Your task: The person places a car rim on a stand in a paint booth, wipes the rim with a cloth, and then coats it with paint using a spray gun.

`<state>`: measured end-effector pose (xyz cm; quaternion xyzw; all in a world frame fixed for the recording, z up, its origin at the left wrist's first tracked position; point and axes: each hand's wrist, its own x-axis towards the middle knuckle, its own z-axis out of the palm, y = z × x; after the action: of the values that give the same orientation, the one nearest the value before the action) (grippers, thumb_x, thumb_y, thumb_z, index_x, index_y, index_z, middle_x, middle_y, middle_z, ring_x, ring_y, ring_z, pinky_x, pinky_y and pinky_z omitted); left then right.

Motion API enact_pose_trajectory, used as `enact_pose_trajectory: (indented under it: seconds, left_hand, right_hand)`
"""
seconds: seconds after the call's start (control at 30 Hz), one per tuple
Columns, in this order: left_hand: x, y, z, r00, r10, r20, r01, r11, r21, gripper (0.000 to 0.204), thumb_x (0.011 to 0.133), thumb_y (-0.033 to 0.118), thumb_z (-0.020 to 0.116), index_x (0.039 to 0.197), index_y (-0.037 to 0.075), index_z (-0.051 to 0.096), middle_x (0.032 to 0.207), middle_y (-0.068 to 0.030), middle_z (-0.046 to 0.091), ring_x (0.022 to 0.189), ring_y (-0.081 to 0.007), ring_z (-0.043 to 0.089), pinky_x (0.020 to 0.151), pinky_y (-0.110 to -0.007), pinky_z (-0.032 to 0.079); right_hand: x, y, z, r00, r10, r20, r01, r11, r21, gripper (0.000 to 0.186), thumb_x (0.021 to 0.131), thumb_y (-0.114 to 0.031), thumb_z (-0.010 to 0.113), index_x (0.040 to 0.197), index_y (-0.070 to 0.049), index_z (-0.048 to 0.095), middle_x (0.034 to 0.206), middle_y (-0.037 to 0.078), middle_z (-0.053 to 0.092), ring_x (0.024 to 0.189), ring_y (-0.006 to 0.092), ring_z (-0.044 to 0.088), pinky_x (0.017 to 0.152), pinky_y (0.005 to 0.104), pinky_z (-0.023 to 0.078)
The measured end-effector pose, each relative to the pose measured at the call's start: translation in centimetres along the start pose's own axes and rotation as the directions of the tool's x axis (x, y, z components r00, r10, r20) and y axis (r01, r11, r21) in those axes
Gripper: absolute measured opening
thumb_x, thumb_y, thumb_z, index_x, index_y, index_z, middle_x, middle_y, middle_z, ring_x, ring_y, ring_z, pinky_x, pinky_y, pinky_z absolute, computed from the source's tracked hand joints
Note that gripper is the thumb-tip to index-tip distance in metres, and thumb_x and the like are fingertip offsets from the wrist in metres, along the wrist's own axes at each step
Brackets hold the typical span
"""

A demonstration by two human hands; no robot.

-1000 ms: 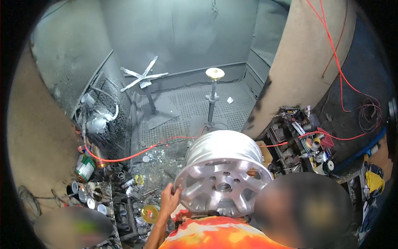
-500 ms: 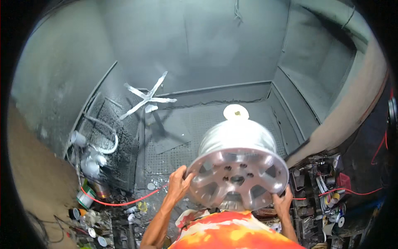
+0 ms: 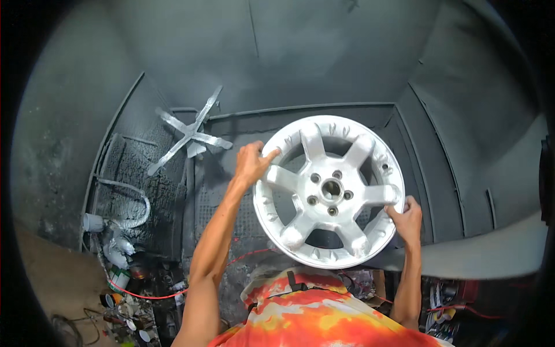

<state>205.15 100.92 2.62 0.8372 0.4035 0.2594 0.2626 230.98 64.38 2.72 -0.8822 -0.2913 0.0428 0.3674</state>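
Booth: grey spray booth (image 3: 300, 52), walls and perforated floor coated in dull paint dust.
Wheel: silver six-spoke alloy wheel (image 3: 329, 191), face turned up to the camera, held in the air over the booth floor, just ahead of the person's orange tie-dye shirt (image 3: 312, 318).
Left hand: left hand (image 3: 251, 163) on the wheel's upper left rim, grip closed around the rim edge.
Right hand: right hand (image 3: 406, 215) on the wheel's lower right rim, grip closed on the rim edge.
Cross stand: paint-crusted cross-shaped stand (image 3: 188, 132), left of the wheel, well apart from it.
Hose: pale hose (image 3: 130, 217), lower left of the wheel, against the booth's side wall.
Clutter: cans and a red cable (image 3: 144, 292), far lower left of the wheel, on the floor outside the booth.
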Motion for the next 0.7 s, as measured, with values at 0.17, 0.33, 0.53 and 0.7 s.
enact_pose_trajectory:
  seconds: [0.17,0.33,0.53,0.7]
  left_hand:
    - [-2.8,-4.1,4.5,0.987,-0.139,0.084,0.151,0.973,-0.173,0.040,0.086,0.032,0.083,0.091,-0.007,0.075,0.073,-0.0191,0.070,0.063,-0.0199,0.062,0.060,-0.040,0.049]
    - [-0.9,-2.1,2.6,0.976,-0.210,0.061,0.218,0.955,-0.201,0.039,0.086,0.033,0.082,0.088,-0.005,0.073,0.066,-0.0163,0.067,0.057,-0.0169,0.057,0.055,-0.037,0.046]
    - [-2.7,-4.3,5.2,0.987,-0.157,0.048,0.164,0.955,-0.247,0.032,0.087,0.026,0.084,0.095,-0.004,0.076,0.082,-0.0219,0.076,0.069,-0.0218,0.073,0.065,-0.039,0.055]
    - [-1.7,-2.9,4.3,0.972,-0.235,-0.023,0.210,0.904,-0.373,0.035,0.089,0.034,0.078,0.094,-0.001,0.073,0.080,-0.0223,0.072,0.071,-0.0361,0.072,0.068,-0.045,0.055]
  right_hand:
    - [0.9,1.2,1.7,0.954,0.202,0.223,-0.271,0.900,0.342,0.032,0.080,-0.006,0.082,0.100,0.003,0.059,0.091,0.011,0.070,0.081,0.0120,0.064,0.071,0.0289,0.053]
    - [1.0,2.1,3.4,0.927,0.251,0.279,-0.325,0.909,0.260,0.039,0.082,-0.008,0.082,0.111,0.006,0.060,0.102,0.012,0.071,0.090,0.0155,0.066,0.079,0.0296,0.054]
    - [3.1,1.3,2.0,0.972,0.047,0.232,-0.031,0.997,-0.073,0.036,0.084,-0.013,0.081,0.108,0.007,0.062,0.101,0.014,0.071,0.092,0.0192,0.066,0.081,0.0351,0.053]
    - [4.1,2.8,3.5,0.948,0.251,0.198,-0.222,0.962,-0.156,0.055,0.085,-0.021,0.085,0.128,0.006,0.062,0.118,0.016,0.070,0.105,0.0232,0.064,0.095,0.0358,0.049]
